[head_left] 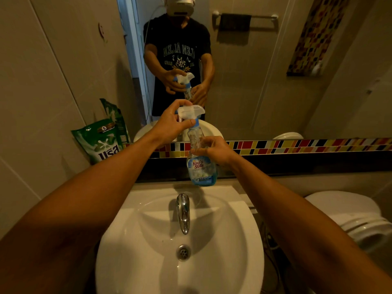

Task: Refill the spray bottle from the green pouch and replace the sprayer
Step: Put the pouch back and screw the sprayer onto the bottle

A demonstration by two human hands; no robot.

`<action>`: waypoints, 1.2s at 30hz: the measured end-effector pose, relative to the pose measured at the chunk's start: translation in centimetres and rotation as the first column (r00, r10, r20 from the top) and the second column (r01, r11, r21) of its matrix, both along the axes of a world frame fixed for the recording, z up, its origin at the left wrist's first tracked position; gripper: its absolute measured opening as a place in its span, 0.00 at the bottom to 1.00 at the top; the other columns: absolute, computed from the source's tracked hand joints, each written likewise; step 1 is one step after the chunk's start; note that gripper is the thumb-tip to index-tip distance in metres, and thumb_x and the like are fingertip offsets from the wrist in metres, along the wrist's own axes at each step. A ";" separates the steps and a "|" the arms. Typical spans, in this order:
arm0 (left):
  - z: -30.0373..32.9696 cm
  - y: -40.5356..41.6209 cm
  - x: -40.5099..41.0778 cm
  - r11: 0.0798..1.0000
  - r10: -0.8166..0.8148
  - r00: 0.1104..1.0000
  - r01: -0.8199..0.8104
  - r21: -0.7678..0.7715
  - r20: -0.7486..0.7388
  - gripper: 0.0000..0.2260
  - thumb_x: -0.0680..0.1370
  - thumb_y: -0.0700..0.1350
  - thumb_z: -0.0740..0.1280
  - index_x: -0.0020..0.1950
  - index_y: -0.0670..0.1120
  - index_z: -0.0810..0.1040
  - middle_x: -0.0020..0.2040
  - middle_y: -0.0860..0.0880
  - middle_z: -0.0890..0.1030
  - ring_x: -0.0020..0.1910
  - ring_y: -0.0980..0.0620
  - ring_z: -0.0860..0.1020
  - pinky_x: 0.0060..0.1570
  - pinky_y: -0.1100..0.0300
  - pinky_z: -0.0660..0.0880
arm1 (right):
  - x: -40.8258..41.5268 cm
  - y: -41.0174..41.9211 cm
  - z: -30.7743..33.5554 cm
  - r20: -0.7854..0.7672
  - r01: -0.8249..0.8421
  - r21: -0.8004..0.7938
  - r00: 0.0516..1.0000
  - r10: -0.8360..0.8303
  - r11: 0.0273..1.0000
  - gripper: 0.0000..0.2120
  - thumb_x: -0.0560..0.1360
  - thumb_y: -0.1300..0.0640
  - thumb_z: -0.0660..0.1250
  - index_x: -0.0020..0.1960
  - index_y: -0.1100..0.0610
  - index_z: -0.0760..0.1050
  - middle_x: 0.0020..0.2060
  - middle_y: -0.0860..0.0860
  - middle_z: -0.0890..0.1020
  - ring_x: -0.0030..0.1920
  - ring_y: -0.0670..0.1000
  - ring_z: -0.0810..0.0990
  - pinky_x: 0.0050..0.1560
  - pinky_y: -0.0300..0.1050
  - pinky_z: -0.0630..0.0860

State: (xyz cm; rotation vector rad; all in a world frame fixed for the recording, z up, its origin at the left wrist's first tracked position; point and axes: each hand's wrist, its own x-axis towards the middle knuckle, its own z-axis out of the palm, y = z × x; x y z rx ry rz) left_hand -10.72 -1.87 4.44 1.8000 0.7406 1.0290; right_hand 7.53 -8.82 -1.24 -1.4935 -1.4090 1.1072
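Left hand [169, 126] fingers [186, 122] pinch the blue collar under the translucent plastic sprayer [191, 112]; right hand [214, 148] fingers wrap the clear ribbed neck of the spray bottle [200, 166]. The bottle stands upright on the counter [297, 183] behind the glossy white sink [148, 230], blue liquid low inside. The crinkled green pouch [101, 141] leans against the tiled wall, off to the left. A curved chrome tap [183, 213] sits below the bottle.
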 end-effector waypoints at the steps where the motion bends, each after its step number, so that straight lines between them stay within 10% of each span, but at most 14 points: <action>1: 0.0 0.1 0.0 1.000 -0.002 1.000 0.002 0.002 -0.006 0.21 0.76 0.39 0.74 0.65 0.51 0.72 0.61 0.45 0.77 0.53 0.50 0.83 0.44 0.65 0.80 | 0.0 0.0 0.0 0.001 -0.003 0.001 1.000 0.003 1.000 0.15 0.77 0.58 0.76 0.61 0.63 0.81 0.53 0.57 0.87 0.53 0.56 0.87 0.52 0.50 0.85; 36: 0.1 0.7 -0.3 1.000 0.017 0.998 -0.015 -0.025 0.057 0.24 0.75 0.36 0.73 0.68 0.52 0.72 0.65 0.42 0.75 0.54 0.47 0.83 0.46 0.60 0.81 | 0.4 1.5 0.8 -0.012 -0.024 -0.035 1.000 0.024 0.999 0.15 0.75 0.58 0.78 0.58 0.63 0.82 0.49 0.56 0.88 0.49 0.54 0.89 0.47 0.47 0.86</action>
